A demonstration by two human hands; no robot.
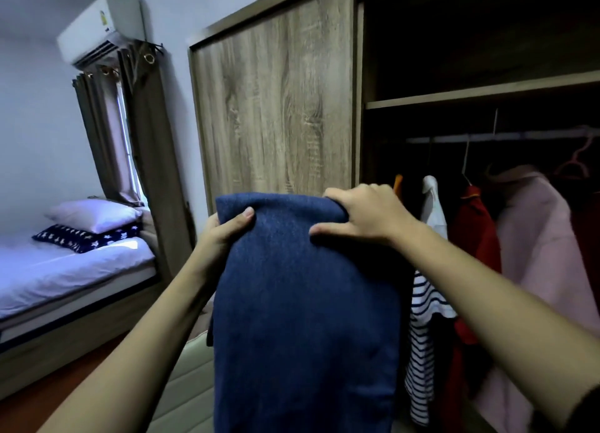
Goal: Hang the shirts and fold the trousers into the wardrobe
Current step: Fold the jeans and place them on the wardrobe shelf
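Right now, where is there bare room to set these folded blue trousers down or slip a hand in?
The compartment above the shelf looks bare, though dark. The mattress is bare in front of the pillows. Below the rail it is crowded: white shirt, striped shirt, red shirt and pink shirt hang packed together.

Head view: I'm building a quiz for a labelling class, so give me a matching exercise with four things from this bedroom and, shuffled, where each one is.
Things:
1. blue trousers
2. pink shirt
3. star-patterned pillow
4. air conditioner

Places:
A. on the wall above the curtain
B. gripped at the top by the left hand and right hand
C. hanging below the wardrobe rail
D. on the bed, under the white pillow

Pairs: 1-B, 2-C, 3-D, 4-A
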